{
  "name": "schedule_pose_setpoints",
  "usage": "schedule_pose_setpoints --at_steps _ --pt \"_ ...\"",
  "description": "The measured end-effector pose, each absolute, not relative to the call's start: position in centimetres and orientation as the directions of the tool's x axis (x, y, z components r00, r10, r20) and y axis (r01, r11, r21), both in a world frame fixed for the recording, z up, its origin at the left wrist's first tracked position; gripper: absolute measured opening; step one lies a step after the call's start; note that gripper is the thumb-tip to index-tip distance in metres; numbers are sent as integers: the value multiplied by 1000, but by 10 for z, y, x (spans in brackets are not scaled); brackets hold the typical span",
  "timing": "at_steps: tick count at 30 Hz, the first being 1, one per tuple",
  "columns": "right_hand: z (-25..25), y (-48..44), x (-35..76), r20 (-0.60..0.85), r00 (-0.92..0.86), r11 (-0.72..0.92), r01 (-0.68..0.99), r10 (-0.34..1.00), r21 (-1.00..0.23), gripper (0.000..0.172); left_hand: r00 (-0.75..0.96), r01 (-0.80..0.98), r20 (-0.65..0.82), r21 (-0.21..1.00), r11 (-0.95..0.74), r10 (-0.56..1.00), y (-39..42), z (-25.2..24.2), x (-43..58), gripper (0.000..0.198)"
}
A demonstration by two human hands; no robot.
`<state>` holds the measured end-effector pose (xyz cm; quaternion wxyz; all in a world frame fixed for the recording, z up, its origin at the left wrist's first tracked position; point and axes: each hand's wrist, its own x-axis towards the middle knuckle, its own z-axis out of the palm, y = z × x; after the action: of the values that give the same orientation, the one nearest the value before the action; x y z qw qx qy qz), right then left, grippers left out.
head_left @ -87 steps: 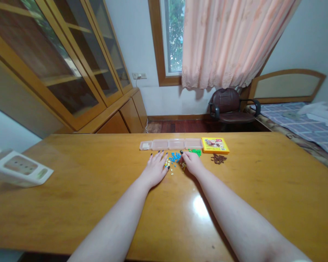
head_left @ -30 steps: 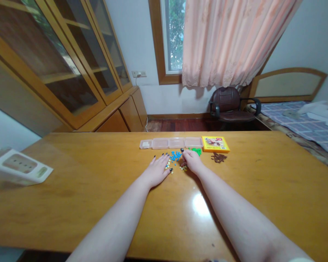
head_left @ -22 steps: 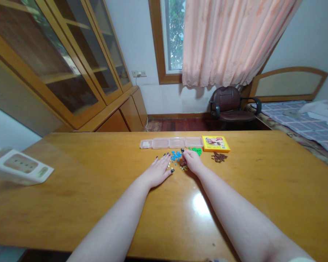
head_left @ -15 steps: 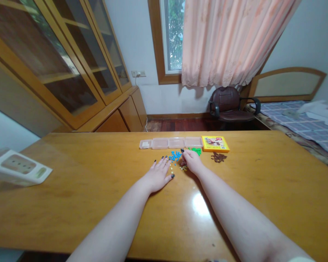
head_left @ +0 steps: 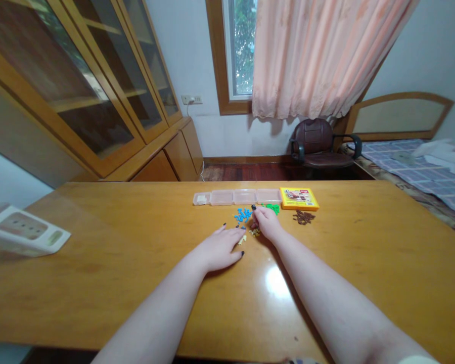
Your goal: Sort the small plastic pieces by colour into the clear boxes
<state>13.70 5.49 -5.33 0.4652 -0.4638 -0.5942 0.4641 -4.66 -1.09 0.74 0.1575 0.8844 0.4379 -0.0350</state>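
My left hand [head_left: 223, 248] lies low on the table, fingers stretched out and thumb apart. Its fingertips are beside a few small cream pieces [head_left: 242, 239]. My right hand [head_left: 266, 222] rests to the right with curled fingers and the thumb on top; whatever it may hold is hidden. More pale yellow pieces [head_left: 255, 232] lie just under its curled fingers. A pile of small blue pieces [head_left: 243, 216] is spread beyond my left fingertips. Behind my right hand sits a bright green pile [head_left: 272, 208], partly covered. Brown pieces [head_left: 304, 217] form a separate pile further right.
Beyond the piles stands a row of shallow clear plastic trays [head_left: 222, 197], with a yellow box [head_left: 299, 198] at its right end. A white device [head_left: 26, 230] stands on the left of the wooden table [head_left: 136, 217]. Past the far edge is an office chair [head_left: 320, 144].
My left fingers have drawn together and swung away from the blue pile, towards me and right. The cream pieces beside them have shifted right. My right hand stays nearly in place.
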Motion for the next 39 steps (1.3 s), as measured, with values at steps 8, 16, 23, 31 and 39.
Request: schedule_pose_setpoints --at_steps 8,16,23,31,39 --pt "-47 53 142 268 -246 336 293 931 -895 36 446 895 -148 62 -442 883 -9 23 -48 30" --pt "-37 47 140 242 -604 493 291 759 -820 32 474 879 -218 53 -474 853 -14 24 -48 27" --pt "-30 44 140 238 -661 613 418 712 -670 28 443 894 -255 56 -444 860 -13 26 -49 29" --pt "-36 45 144 267 -522 522 437 810 -732 38 345 938 -230 99 -331 910 -4 18 -53 51" --pt "-43 48 144 241 -422 432 450 874 -782 38 168 983 -360 -7 -183 918 -17 21 -51 50"
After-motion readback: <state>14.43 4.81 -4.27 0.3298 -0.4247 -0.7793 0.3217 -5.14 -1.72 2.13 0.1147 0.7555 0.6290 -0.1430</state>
